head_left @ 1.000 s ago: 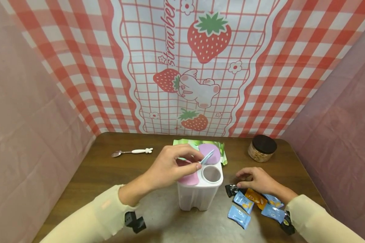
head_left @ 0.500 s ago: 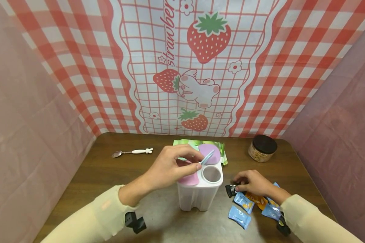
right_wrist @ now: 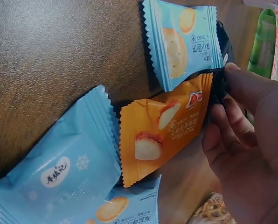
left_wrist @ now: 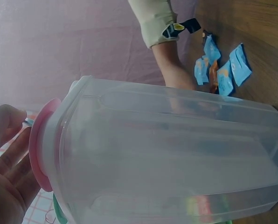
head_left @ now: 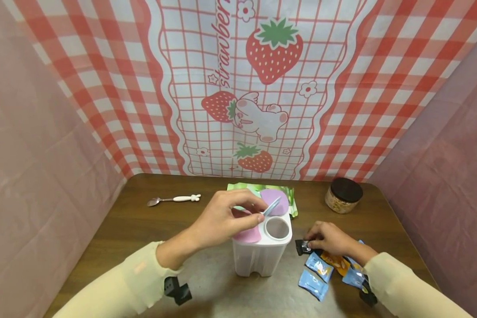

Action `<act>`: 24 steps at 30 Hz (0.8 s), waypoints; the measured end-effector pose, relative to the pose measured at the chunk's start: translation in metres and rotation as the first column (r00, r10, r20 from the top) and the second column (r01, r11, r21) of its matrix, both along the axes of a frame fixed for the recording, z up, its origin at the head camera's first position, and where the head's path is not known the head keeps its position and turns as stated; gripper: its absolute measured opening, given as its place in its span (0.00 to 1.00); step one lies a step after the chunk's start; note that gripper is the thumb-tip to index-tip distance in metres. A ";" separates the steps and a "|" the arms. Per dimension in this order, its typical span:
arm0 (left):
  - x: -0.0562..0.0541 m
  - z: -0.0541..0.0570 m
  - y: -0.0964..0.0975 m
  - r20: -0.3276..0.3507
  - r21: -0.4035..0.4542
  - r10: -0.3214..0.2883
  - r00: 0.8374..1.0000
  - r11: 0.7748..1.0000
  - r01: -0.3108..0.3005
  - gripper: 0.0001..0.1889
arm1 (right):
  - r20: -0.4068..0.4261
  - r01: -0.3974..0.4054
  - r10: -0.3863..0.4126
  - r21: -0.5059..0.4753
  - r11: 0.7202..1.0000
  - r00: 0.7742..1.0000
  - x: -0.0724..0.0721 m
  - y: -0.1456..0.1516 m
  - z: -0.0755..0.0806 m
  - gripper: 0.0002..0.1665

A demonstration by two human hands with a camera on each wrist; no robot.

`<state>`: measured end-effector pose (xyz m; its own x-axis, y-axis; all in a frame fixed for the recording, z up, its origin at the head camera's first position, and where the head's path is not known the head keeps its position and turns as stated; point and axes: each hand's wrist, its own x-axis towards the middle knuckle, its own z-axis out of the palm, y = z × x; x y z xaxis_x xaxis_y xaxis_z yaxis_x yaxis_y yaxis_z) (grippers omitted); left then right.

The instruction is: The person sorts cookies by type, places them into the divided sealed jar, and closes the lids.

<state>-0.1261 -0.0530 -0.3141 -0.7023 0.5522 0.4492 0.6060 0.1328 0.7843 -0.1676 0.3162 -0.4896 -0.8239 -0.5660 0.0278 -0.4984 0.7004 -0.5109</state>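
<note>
My left hand (head_left: 226, 216) pinches the edge of a light-blue lid (head_left: 272, 206) and holds it tilted up over a tall white container (head_left: 258, 261). Under that lid the front right round opening (head_left: 277, 228) is uncovered. A pink lid (head_left: 248, 235) and a purple lid (head_left: 277, 201) cover other compartments; a green one is mostly hidden behind my hand. To the right of the container, my right hand (right_wrist: 255, 126) pinches a black snack packet (right_wrist: 218, 88) between thumb and fingers. An orange packet (right_wrist: 164, 123) and several blue packets (right_wrist: 78, 161) lie beside it.
At the back right stands a jar with a black lid (head_left: 345, 190). A spoon with a white handle (head_left: 184, 198) lies at the left. Behind the container is a green bag (head_left: 294, 207). Checked cloth hangs at the table's back edge.
My right hand has moved slightly left and down onto the black packet and pinches it. My left hand and the light-blue lid have stayed in place.
</note>
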 end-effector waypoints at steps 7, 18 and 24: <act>0.001 0.001 0.000 -0.005 -0.001 0.003 1.000 1.000 -0.004 0.08 | 0.053 0.020 -0.019 -0.033 0.999 0.998 -0.002 0.001 0.001 0.05; 0.000 0.003 0.000 -0.018 -0.010 -0.005 1.000 1.000 0.005 0.09 | -0.034 0.110 -0.119 -0.190 0.976 0.992 0.007 -0.009 0.043 0.06; 0.001 0.004 0.000 -0.020 -0.004 -0.011 1.000 1.000 0.011 0.08 | -0.154 0.096 -0.145 -0.286 0.953 0.977 0.012 -0.019 0.090 0.11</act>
